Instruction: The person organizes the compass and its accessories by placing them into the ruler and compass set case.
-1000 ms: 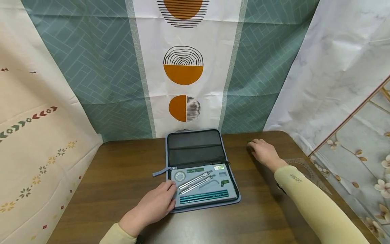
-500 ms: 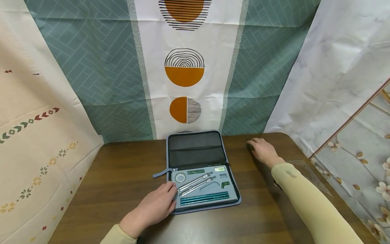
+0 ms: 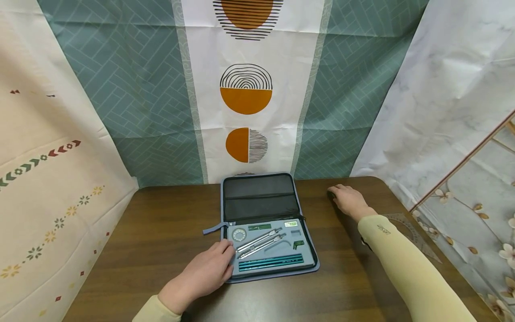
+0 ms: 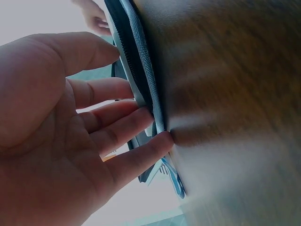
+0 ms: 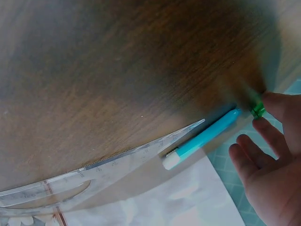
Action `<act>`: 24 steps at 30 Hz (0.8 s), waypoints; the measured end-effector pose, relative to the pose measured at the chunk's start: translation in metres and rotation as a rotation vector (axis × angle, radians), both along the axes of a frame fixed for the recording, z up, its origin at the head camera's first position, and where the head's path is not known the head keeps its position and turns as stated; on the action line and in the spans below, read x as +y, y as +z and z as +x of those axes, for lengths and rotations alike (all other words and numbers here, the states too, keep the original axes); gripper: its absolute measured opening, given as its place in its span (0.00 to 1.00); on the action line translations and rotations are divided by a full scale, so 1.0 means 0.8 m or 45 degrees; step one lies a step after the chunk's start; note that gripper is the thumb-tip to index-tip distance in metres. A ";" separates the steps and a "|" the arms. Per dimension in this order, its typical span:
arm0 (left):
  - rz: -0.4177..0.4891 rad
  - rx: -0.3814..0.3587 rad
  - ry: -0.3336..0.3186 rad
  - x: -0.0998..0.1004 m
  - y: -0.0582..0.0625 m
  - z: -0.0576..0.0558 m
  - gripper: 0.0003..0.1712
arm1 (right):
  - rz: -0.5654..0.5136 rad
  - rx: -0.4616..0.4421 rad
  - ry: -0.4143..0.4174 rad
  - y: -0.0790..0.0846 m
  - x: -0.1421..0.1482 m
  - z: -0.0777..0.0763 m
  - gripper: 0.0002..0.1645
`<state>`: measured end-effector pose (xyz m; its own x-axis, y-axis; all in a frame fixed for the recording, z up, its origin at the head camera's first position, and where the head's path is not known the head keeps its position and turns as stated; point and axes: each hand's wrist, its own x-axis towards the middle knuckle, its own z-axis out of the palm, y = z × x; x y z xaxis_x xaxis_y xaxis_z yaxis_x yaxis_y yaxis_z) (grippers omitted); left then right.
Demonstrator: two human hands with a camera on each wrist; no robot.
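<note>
A zipped geometry set case [image 3: 310, 264] lies unzipped and spread flat on the table. My left hand [image 3: 209, 268] rests at its left edge, fingers extended; in the left wrist view the fingertips touch the zipper rim [image 4: 141, 52]. The grey tray holds two silver compasses [image 3: 257, 243], teal pencils [image 3: 271, 262], a round dial [image 3: 239, 235], an eraser [image 3: 291, 224] and a green piece [image 3: 298, 244]. Far right, my right hand [image 3: 348, 200] pinches a small green translucent piece [image 5: 257, 109] between thumb and index finger, close to the tabletop.
A turquoise pen-like stick [image 5: 207, 136] with a white end lies beside the right hand. Nearby, a clear triangular ruler [image 3: 414, 232] sits at the table's right edge. Patterned cloths [image 3: 161, 112] hang behind and at both sides of the wooden table [image 3: 161, 214].
The green piece showed at the right fingertips a second ago in the head view; the fingers now cover it there. The left hand and case stay put, with slight camera drift.
</note>
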<state>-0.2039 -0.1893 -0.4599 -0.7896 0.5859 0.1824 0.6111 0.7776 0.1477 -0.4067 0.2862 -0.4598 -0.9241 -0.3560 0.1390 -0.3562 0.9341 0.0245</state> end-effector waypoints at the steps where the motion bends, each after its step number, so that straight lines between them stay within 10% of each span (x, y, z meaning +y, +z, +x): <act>1: 0.000 -0.002 0.001 0.000 0.000 0.000 0.20 | -0.001 0.007 0.002 0.000 0.000 0.000 0.25; 24: 0.008 0.006 -0.005 0.000 0.001 0.000 0.20 | -0.040 0.176 0.044 -0.009 -0.001 -0.006 0.16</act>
